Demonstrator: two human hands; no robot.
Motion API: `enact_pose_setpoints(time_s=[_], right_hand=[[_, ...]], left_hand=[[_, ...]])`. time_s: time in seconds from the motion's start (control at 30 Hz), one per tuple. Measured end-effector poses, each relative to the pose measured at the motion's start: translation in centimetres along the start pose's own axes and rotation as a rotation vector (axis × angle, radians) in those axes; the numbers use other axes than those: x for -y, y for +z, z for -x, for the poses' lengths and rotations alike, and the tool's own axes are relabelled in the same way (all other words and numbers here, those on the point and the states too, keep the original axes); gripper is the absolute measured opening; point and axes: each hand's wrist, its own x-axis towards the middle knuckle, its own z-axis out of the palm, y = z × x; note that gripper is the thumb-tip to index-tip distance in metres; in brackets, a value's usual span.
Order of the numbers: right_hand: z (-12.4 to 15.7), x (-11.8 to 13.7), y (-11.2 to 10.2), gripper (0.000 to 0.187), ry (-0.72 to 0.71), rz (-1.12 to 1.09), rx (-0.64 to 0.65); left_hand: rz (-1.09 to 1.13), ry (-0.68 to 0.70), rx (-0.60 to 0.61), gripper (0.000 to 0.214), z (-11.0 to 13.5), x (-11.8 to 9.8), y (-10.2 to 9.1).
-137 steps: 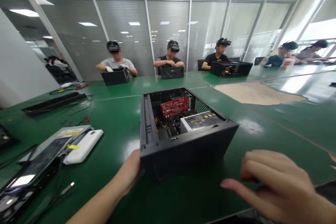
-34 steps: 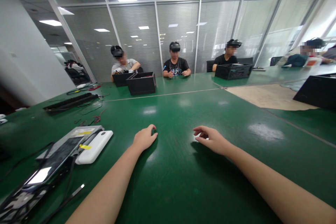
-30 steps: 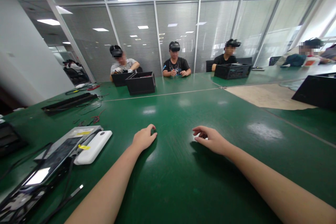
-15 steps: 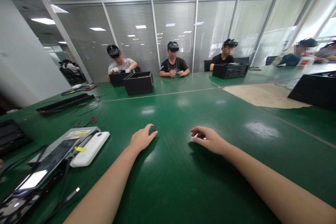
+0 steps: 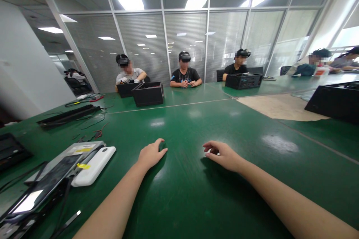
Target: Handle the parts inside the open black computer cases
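My left hand (image 5: 151, 154) is over the green table (image 5: 179, 194), palm turned inward, thumb and index finger apart and nothing between them. Across from it, my right hand (image 5: 221, 154) faces inward with loosely curved fingers, also holding nothing. A wide stretch of tabletop lies between the two hands. Nearest to my left hand is a white power-bank-like block (image 5: 94, 167) with a yellow strap, lying to its left. Beside that block is a dark glossy phone-like slab (image 5: 49, 181) with black cables.
A long black part (image 5: 70, 115) and loose wires (image 5: 98, 133) lie at the left. Black computer cases (image 5: 148, 94) stand on the far side, another case (image 5: 333, 101) at right by a beige sheet (image 5: 269, 106). Several people sit round the table, one person (image 5: 185, 76) directly opposite.
The whole scene sits slightly lower in the picture, as the camera has tilted up a little. Both hands keep nearly the same pose and spacing.
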Motion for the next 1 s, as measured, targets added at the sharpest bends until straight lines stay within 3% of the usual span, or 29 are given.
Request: enact_pose_setpoints(time_s=[1.0], right_hand=[[-0.03,0.08,0.23,0.03,0.017,0.02,0.038]], left_hand=[[0.017,0.041,-0.011,0.05,0.29,0.02,-0.26]])
